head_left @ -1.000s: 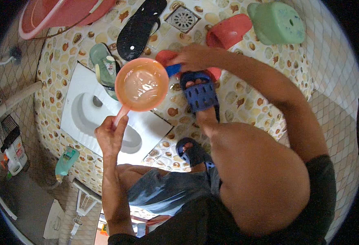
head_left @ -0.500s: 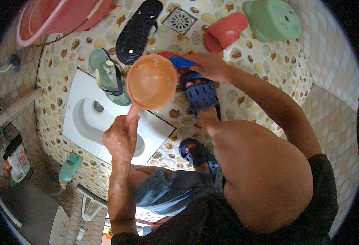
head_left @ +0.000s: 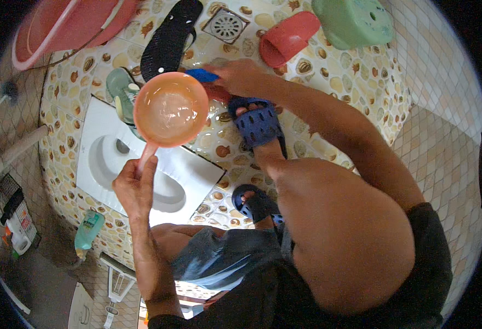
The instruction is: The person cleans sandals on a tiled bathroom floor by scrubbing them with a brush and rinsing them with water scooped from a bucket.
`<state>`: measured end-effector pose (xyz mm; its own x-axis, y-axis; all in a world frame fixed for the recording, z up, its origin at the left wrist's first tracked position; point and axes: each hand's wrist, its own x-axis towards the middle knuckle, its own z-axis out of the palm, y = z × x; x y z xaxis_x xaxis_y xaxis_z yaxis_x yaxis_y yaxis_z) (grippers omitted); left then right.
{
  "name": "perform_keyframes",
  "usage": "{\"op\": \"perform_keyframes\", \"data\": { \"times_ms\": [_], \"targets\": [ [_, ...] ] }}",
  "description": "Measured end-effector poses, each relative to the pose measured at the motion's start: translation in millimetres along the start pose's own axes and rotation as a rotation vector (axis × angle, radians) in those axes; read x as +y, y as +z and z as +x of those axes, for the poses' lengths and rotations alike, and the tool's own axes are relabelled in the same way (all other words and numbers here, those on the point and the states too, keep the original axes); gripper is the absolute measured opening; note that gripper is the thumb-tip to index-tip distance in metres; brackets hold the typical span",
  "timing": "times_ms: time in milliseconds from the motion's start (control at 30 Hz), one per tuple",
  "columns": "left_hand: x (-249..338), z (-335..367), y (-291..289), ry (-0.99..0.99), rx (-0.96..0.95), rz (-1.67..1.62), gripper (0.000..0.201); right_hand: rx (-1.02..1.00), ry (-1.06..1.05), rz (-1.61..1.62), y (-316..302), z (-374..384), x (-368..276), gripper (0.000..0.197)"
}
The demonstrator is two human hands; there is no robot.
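My left hand (head_left: pixel 135 186) is closed round the handle of an orange plastic dipper (head_left: pixel 171 112) with water in it. The dipper is above the green flip-flop (head_left: pixel 121 90), partly covering it, and the far edge of the squat toilet (head_left: pixel 158 170). Beyond it, my right hand (head_left: pixel 241 78), a little blurred, is closed on a flat blue object (head_left: pixel 201 75) whose kind I cannot make out. Under that hand a red slipper (head_left: pixel 217 93) shows in part on the wet floor. A black flip-flop (head_left: pixel 169 41) lies just past the dipper.
A floor drain (head_left: pixel 226 26), another red slipper (head_left: pixel 289 38) and an upturned green stool (head_left: pixel 353 22) are at the far side. A pink basin (head_left: pixel 60 27) stands far left. Near left are a green bottle (head_left: pixel 89 230) and a floor squeegee (head_left: pixel 117 279). My feet wear blue clogs (head_left: pixel 256 127).
The whole view has shifted slightly. My left hand has moved the dipper left, over more of the green flip-flop. My right hand has moved left with the blue object, toward the black flip-flop.
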<state>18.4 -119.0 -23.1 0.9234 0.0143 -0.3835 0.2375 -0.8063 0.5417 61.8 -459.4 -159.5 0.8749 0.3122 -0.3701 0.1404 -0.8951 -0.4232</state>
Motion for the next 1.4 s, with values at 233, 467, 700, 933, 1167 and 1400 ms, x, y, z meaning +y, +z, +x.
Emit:
{"op": "perform_keyframes", "data": {
  "times_ms": [233,467,700,933,1167,1400],
  "targets": [
    [-5,1,-8,-0.022,0.025,-0.025,0.035,-0.116,-0.036,-0.051,-48,-92,50,0.045],
    [-6,5,-4,-0.056,0.016,-0.046,0.036,0.15,-0.151,0.072,-5,29,2,0.041],
    [-1,-7,-5,-0.08,0.086,-0.129,0.033,-0.095,-0.076,-0.04,-27,-25,16,0.037],
    [-6,0,-8,-0.081,0.083,-0.202,0.036,0.033,-0.096,0.002,19,8,43,0.038],
    [11,19,-7,-0.054,0.065,-0.159,0.038,-0.043,-0.102,-0.068,-13,-1,27,0.041],
    [28,25,-7,-0.053,0.05,-0.056,0.037,-0.022,-0.241,-0.05,-9,-17,38,0.06]
  ]
}}
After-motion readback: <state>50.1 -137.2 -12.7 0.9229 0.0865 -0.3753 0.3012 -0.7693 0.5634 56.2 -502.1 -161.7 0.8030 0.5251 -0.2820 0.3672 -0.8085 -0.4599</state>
